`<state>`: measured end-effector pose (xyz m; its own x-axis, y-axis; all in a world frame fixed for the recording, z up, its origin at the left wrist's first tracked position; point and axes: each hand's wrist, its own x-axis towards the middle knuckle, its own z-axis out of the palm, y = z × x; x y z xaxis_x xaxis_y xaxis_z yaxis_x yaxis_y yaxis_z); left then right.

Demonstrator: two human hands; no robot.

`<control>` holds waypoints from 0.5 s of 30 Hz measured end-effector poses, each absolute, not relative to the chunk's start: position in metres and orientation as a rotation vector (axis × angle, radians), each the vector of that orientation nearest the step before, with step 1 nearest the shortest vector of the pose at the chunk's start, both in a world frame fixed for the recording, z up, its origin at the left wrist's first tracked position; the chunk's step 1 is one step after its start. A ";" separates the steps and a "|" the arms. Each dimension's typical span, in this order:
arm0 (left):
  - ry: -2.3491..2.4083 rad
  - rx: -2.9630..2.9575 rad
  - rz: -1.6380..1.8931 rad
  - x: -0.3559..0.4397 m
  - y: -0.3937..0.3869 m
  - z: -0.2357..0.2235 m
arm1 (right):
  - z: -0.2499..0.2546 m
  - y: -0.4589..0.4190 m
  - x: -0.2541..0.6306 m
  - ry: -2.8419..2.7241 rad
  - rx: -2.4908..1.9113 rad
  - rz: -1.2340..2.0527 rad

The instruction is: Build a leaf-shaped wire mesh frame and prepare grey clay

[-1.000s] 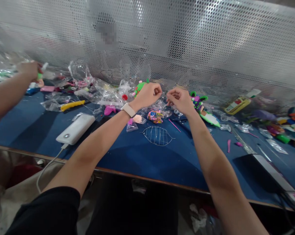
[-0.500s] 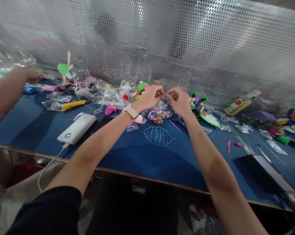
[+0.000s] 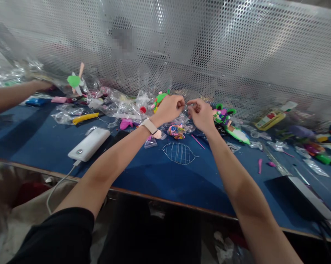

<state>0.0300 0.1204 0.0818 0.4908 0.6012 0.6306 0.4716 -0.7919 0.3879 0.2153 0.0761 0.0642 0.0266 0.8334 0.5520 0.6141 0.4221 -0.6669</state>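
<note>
My left hand (image 3: 171, 108), with a pale band on its wrist, is raised over the back middle of the table, fingers curled into a pinch. Facing it a short gap away, my right hand (image 3: 200, 113) pinches with thumb and forefinger. What either pinch holds, if anything, is too small to make out. Below them lies a leaf-shaped wire frame (image 3: 179, 153) with thin cross wires, flat on the blue table. A multicoloured clay lump (image 3: 176, 131) sits between the frame and my hands. Beside it is a thin pink stick (image 3: 197, 141).
A white power bank (image 3: 90, 145) with a cable and a yellow-handled cutter (image 3: 85, 118) lie left. Clear plastic bags (image 3: 124, 106) and clay figures (image 3: 223, 114) line the perforated metal panel (image 3: 165, 47). A black box-like device (image 3: 300, 198) stands right. Another person's arm (image 3: 17, 94) reaches in at left.
The other person's arm at left has shifted, its hand now farther right and lower. My hands stay pinched close together, with the right forefinger a little straighter. The view has shifted slightly.
</note>
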 end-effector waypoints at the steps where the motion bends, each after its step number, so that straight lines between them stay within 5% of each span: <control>1: 0.927 2.534 1.205 0.032 0.120 0.081 | 0.062 0.077 0.212 -1.616 -1.259 0.337; 15: 0.704 2.491 1.124 0.024 0.124 0.087 | 0.079 0.071 0.231 -1.767 -1.244 0.331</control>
